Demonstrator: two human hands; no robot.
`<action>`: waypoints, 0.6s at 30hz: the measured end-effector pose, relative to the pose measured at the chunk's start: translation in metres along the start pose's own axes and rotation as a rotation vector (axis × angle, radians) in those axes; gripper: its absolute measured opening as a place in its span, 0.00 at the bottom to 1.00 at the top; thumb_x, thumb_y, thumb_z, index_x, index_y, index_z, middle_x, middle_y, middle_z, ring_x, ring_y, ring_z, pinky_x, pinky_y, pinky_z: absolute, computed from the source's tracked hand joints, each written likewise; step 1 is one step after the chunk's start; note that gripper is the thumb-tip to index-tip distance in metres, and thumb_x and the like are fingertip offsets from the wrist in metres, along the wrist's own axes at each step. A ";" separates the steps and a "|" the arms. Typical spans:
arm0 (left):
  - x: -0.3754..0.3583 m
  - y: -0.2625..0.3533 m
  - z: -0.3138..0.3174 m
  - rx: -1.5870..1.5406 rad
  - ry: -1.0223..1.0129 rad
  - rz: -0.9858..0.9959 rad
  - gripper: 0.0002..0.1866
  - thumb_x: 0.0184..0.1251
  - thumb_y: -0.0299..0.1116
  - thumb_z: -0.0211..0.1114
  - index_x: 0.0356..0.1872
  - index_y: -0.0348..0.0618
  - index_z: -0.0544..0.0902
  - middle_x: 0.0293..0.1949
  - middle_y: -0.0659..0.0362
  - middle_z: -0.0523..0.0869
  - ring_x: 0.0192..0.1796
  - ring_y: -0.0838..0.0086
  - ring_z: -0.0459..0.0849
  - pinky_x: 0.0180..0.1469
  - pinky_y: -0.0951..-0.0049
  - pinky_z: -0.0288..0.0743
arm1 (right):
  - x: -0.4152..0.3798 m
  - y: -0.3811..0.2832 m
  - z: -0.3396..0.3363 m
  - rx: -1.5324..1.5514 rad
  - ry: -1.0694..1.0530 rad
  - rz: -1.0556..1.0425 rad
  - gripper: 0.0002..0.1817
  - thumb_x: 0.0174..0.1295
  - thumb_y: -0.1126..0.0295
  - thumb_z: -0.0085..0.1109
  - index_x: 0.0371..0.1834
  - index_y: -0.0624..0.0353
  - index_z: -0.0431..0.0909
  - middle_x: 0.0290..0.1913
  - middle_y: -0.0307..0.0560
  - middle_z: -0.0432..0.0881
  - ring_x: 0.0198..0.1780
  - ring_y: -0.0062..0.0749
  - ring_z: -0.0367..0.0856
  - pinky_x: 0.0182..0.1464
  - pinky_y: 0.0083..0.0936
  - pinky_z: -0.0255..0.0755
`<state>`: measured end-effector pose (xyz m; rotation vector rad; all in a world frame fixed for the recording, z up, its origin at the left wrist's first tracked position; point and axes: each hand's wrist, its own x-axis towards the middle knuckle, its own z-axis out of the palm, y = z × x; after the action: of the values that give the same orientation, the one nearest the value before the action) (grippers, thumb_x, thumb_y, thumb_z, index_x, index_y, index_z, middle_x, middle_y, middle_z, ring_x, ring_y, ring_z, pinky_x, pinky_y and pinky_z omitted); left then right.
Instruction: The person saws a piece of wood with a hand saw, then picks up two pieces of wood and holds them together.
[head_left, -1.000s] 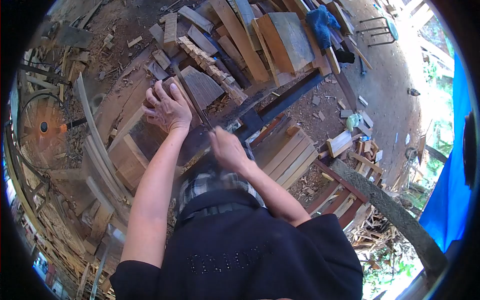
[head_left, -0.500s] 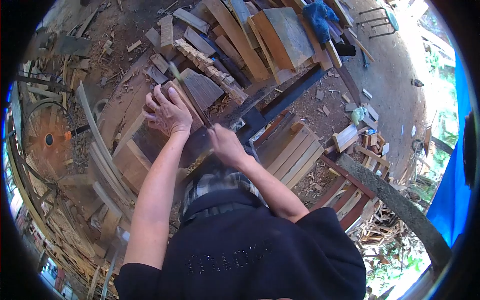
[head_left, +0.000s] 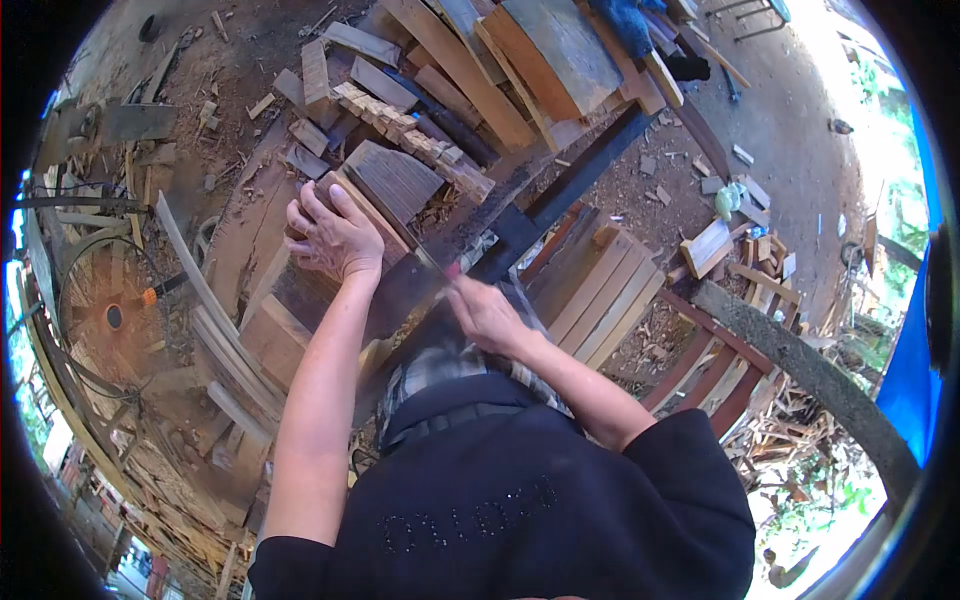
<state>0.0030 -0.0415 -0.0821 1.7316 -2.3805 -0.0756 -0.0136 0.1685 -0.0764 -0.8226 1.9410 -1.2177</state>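
Left hand (head_left: 335,235) pressed flat, fingers spread, on a wooden block (head_left: 395,180); right hand (head_left: 485,312) clenched around a blurred handsaw (head_left: 432,262) handle.

Pretty sure I'm looking at an open-air woodworking yard here, some kind of rough carpentry spot. Planks and boards (head_left: 470,70) are stacked all over the top of the view, a row of small cut blocks (head_left: 400,125) sits next to them, and offcuts and chips are scattered across the bare dirt ground (head_left: 790,170). There's a stack of pale slats (head_left: 605,295) by a dark steel beam (head_left: 580,175), a wire-caged fan (head_left: 100,310) on the left, a blue tarp (head_left: 915,350) on the right, and a big pile of scrap wood (head_left: 780,440) down by some greenery.
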 end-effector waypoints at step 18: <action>0.002 0.002 0.001 -0.022 -0.028 -0.062 0.23 0.76 0.58 0.41 0.64 0.62 0.70 0.67 0.58 0.65 0.62 0.50 0.64 0.59 0.44 0.60 | 0.028 -0.027 -0.001 -0.016 0.022 0.051 0.15 0.73 0.64 0.47 0.35 0.67 0.70 0.29 0.72 0.78 0.37 0.70 0.79 0.38 0.54 0.72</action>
<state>0.0002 -0.0426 -0.0821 1.8063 -2.3366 -0.1354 -0.0258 0.1364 -0.0571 -0.7670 1.9799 -1.1870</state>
